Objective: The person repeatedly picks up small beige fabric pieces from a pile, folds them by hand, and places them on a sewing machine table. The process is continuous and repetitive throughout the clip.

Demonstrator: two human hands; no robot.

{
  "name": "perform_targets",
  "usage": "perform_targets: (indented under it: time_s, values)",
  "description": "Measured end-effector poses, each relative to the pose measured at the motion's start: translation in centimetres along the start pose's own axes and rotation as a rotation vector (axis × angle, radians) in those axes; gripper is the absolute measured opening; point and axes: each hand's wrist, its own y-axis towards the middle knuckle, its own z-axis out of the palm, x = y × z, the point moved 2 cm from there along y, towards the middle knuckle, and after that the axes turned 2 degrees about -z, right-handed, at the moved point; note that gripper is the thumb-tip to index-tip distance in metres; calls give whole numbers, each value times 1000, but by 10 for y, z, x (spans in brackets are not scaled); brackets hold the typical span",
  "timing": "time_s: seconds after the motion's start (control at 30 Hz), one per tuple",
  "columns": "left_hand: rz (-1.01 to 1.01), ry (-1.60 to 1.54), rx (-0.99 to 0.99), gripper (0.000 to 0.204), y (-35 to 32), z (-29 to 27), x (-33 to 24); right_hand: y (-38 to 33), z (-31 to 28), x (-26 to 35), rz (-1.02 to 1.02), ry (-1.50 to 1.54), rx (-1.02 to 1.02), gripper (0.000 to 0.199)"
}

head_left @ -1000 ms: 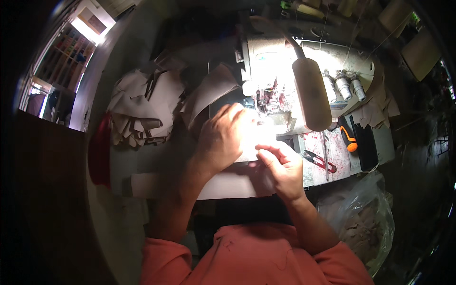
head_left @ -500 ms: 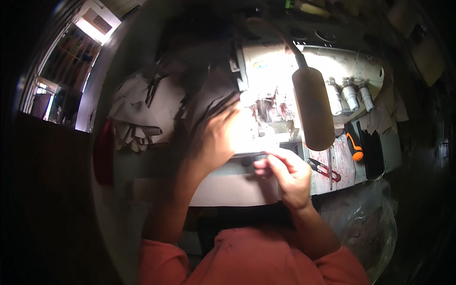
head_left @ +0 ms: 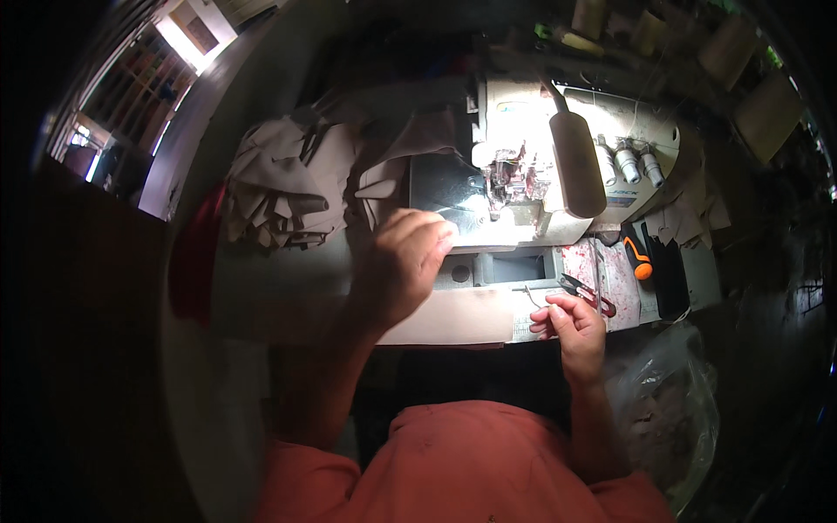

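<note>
My left hand hovers in front of the sewing machine's flat bed, its fingers curled together; whatever they may hold is hidden. Lower right, my right hand pinches a thin, bent metal tool that looks like tweezers, its tip pointing up and left. The brightly lit sewing machine stands beyond both hands, with its needle area exposed. Close to my right hand lie thread snips with red handles. A draped piece of mauve-grey fabric lies left of the machine.
Pale cut fabric pieces are heaped on the left. A long lamp head hangs over the machine. An orange-and-black handled tool lies on the right. A clear plastic bag hangs below the table's edge. Something red is at far left.
My left hand has drawn back from the needle area, leaving the machine bed uncovered. My right hand has moved right and down, away from the left. The view has shifted slightly.
</note>
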Motion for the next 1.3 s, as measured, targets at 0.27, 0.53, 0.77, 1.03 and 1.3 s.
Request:
perform_targets:
  time_s: [0.27,0.53,0.77,1.03,1.3]
  values:
    - [-272,385,406,37,62,41,56,11,53,47,-102,-202,179,16]
    - [201,200,-82,24,81,61,63,87,113,79,-260,-143,147,29]
    - [235,415,-90,29,76,70,77,59,121,85,-352,-54,267,28]
    - [-64,429,226,51,85,50,54,99,124,93,-284,-68,148,27]
    - [-171,411,-216,36,45,38,94,6,40,54,-45,-120,33,16]
